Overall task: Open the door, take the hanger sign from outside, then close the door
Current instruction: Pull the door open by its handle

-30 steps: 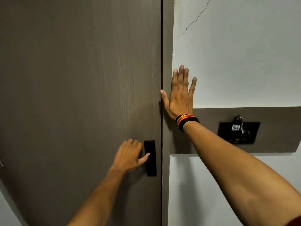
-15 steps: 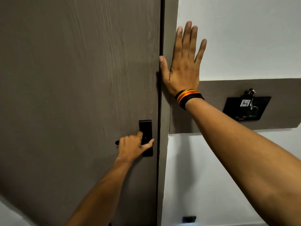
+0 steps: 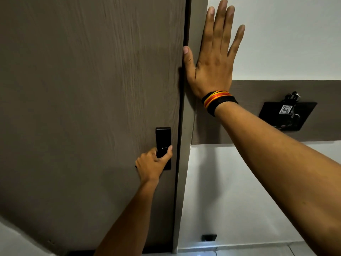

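A brown wood-grain door [image 3: 88, 89] fills the left of the view and sits shut against its frame [image 3: 184, 163]. A black lock plate [image 3: 163, 139] is mounted near the door's right edge. My left hand [image 3: 152, 164] is closed around the black lever handle below the plate; the handle is almost fully hidden, only its left tip shows. My right hand [image 3: 212, 58] lies flat with fingers spread on the frame and white wall, thumb at the door's edge; a black, orange and yellow band is on its wrist. No hanger sign is visible.
A black wall panel [image 3: 287, 115] with a key tag numbered 406 sits on a brown wall strip [image 3: 276, 89] to the right. Low on the white wall is a small black socket [image 3: 209, 237]. Pale floor tiles show at the bottom right.
My left hand has gone from resting beside the lock plate to gripping the lever handle. The view has dropped and moved closer, so my right hand appears higher and larger.
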Demonstrator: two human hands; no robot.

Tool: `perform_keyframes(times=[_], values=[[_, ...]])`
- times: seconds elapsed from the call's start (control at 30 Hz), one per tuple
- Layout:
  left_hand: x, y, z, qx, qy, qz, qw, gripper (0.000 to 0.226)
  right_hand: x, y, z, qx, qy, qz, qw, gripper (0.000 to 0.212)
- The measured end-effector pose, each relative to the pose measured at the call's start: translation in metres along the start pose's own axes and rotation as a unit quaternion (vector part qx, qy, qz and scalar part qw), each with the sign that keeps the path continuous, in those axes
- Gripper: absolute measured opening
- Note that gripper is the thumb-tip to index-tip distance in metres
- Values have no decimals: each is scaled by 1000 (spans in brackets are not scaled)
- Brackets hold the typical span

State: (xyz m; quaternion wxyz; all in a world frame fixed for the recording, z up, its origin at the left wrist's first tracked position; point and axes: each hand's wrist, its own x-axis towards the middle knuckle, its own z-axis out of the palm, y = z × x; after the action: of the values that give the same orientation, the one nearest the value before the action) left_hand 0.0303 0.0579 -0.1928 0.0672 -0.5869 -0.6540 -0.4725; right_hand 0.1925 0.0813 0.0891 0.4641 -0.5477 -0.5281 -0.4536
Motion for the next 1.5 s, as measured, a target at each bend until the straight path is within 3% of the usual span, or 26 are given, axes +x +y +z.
perform_keyframes(times=[0.27,0.53,0.7,0.83,1.07,1.17,1.27,1.33,1.4,1.5], values=[[-21,5,6,-109,-23,-137,984,92,-3,-1,-2,1,-5,1,1000,81],[-49,-1,-21,-124,-46,-125,983,108,-4,-2,-5,28,-1,-2,1000,85],[-61,2,-55,-118,-31,-39,992,69,-4,4,-5,69,-20,-15,997,89],[-66,-8,-75,-45,-22,31,998,67,-4,6,-8,79,-36,-25,996,71],[-88,-25,-125,29,-13,154,988,59,-5,12,-21,106,-95,-44,989,70],[-97,-32,-151,15,-12,196,980,73,-5,10,-29,160,-105,-30,981,69],[-105,-33,-182,17,-16,230,973,78,-36,6,-51,353,-85,-24,932,53],[-111,-34,-199,26,-32,242,969,77,-88,4,-76,466,-126,-37,875,35],[-117,-36,-213,46,-44,243,968,77,-149,10,-102,541,-271,-49,795,27],[-130,-41,-233,76,-48,237,967,76,-230,15,-137,567,-543,-21,619,34]])
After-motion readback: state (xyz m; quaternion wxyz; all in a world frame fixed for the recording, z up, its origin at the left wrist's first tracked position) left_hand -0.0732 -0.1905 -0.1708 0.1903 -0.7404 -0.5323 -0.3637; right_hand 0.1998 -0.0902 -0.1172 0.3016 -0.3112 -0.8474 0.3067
